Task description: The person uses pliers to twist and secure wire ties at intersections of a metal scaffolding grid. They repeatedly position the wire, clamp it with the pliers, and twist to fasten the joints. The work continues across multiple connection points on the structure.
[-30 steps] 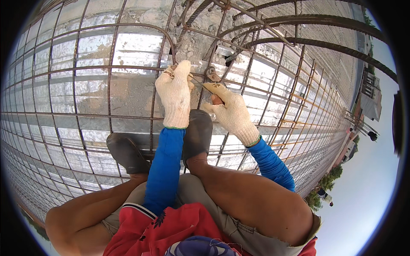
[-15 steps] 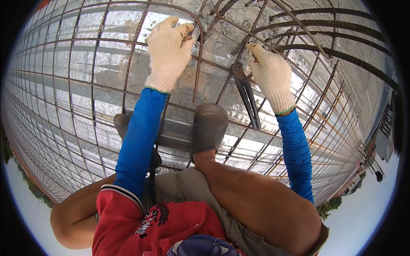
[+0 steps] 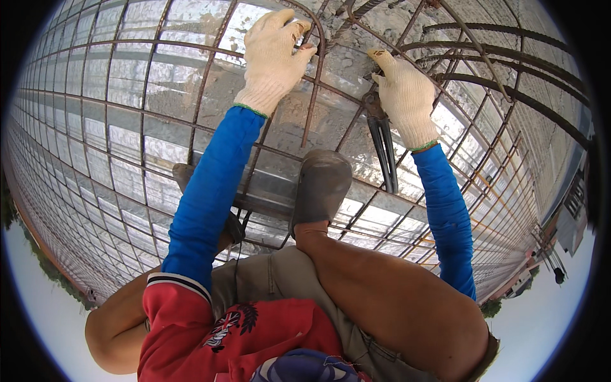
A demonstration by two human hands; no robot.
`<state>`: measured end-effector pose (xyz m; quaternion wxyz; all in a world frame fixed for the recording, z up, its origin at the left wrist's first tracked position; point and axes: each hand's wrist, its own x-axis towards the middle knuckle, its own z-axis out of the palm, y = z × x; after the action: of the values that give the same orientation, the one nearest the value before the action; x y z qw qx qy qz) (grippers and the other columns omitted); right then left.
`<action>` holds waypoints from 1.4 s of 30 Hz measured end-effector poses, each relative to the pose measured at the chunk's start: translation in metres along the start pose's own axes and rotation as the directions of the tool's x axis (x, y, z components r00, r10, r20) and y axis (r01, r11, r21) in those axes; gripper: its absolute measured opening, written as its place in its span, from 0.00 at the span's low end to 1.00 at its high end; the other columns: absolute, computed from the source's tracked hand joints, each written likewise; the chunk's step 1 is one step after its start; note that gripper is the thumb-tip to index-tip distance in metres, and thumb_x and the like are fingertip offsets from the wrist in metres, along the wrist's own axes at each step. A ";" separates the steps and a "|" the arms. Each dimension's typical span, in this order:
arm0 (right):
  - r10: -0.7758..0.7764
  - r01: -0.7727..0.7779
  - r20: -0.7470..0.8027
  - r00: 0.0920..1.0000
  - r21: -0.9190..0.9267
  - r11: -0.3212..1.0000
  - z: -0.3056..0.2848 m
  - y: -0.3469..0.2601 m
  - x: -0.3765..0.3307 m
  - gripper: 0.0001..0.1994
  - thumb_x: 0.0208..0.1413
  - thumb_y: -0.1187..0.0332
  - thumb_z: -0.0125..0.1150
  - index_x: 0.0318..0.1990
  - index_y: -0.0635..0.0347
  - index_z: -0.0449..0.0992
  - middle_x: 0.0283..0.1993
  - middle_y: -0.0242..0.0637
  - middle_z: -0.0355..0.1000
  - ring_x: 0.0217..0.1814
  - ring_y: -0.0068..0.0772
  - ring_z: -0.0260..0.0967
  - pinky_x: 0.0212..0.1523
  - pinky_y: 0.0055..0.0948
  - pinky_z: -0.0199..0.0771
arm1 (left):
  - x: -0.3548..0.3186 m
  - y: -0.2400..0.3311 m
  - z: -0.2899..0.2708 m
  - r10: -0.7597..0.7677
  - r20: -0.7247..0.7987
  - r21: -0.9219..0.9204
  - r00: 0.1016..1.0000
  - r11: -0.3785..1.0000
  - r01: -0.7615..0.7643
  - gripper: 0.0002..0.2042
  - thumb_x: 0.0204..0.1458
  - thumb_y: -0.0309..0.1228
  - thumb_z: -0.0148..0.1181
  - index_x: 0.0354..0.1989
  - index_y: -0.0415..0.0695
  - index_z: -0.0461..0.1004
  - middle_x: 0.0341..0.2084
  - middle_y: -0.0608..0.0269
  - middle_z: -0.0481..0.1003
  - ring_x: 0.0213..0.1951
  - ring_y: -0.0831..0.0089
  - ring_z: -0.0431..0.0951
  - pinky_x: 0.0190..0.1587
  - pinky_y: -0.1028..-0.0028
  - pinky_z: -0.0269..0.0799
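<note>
Both of my hands wear cream knitted gloves with worn fingertips. My left hand [image 3: 273, 60] is held over the steel mesh beside a bent reinforcing bar [image 3: 320, 44]; its thumb and forefinger stand apart, with nothing visible between them. Across from it, my right hand [image 3: 407, 99] has its forefinger stretched out and its thumb apart, close to the mesh; its other fingers are hidden. Next to that hand, a pair of dark-handled pincers [image 3: 384, 149] with a rusty head lies on the mesh, handles pointing toward me.
Thick ribbed bars [image 3: 509, 57] curve across the upper right. Mesh [image 3: 143, 114] spreads on both sides over shiny metal decking [image 3: 168, 149] and rough grey concrete [image 3: 344, 60]. My dark shoe [image 3: 323, 184] rests between my arms, near the pincers.
The view has shifted, so the mesh and pincers appear farther right. My right hand has moved forward and slightly left relative to the pincers, its forefinger now straighter. My left hand stays near the bent bar.
</note>
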<state>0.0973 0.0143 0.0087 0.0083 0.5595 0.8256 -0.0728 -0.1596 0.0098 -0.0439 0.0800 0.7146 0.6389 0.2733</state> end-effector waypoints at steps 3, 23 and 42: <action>0.041 -0.036 -0.045 0.998 0.115 0.993 0.006 -0.004 -0.004 0.21 0.58 0.64 0.72 0.60 0.39 0.80 0.36 0.38 0.81 0.40 0.46 0.82 0.38 0.44 0.81 | -0.001 -0.002 0.000 -0.006 -0.002 0.016 1.000 1.000 0.006 0.20 0.48 0.37 0.78 0.50 0.46 0.86 0.56 0.57 0.80 0.59 0.54 0.77 0.64 0.55 0.72; 0.073 -0.073 0.010 0.997 0.031 0.997 0.008 -0.033 0.008 0.18 0.58 0.59 0.69 0.56 0.43 0.81 0.38 0.41 0.84 0.43 0.49 0.84 0.40 0.49 0.83 | 0.004 0.005 0.004 -0.050 -0.028 0.064 0.998 0.997 0.052 0.21 0.48 0.41 0.78 0.51 0.48 0.86 0.56 0.60 0.80 0.59 0.58 0.77 0.63 0.58 0.73; 0.172 -0.145 0.010 0.985 0.589 0.795 0.001 -0.051 0.005 0.20 0.54 0.56 0.69 0.50 0.59 0.84 0.41 0.46 0.84 0.46 0.54 0.83 0.46 0.46 0.83 | -0.012 0.031 -0.001 -0.175 0.031 -0.195 0.984 0.965 0.177 0.07 0.52 0.29 0.74 0.34 0.40 0.83 0.29 0.53 0.83 0.37 0.54 0.82 0.43 0.58 0.77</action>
<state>0.0481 -0.0001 0.0127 -0.1769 0.6030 0.7130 -0.3110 -0.1330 -0.0072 -0.0320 0.1789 0.6455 0.6690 0.3222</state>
